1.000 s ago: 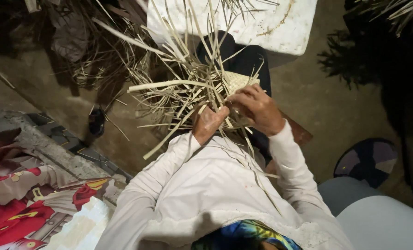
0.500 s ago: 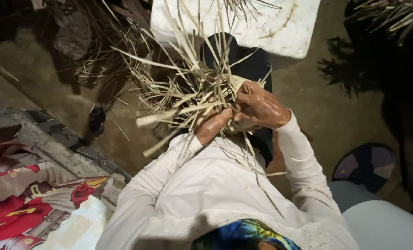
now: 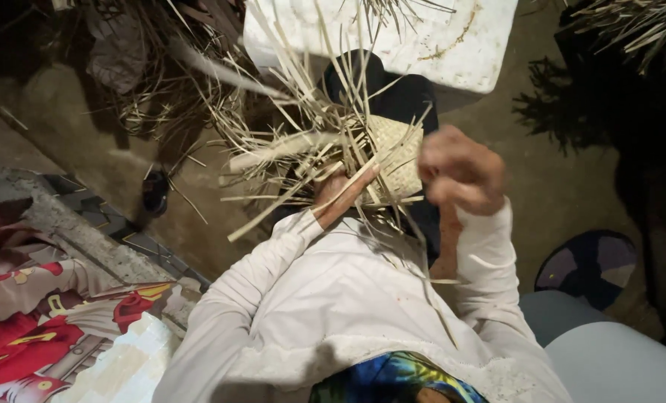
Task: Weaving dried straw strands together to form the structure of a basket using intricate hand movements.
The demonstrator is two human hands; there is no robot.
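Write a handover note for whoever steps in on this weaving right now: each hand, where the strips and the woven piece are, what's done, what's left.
Left hand: fingers pressed on the loose dry strips at the edge of the woven piece, apparently pinning them.
Right hand: raised beside the woven piece, closed in a fist, blurred; whether it grips a strip cannot be told.
Things: piece sits over the lap, in front of a white box; more dry leaves lie on the ground at left.
Done: a small patch of tight weave.
Left: many long strips stick out unwoven.
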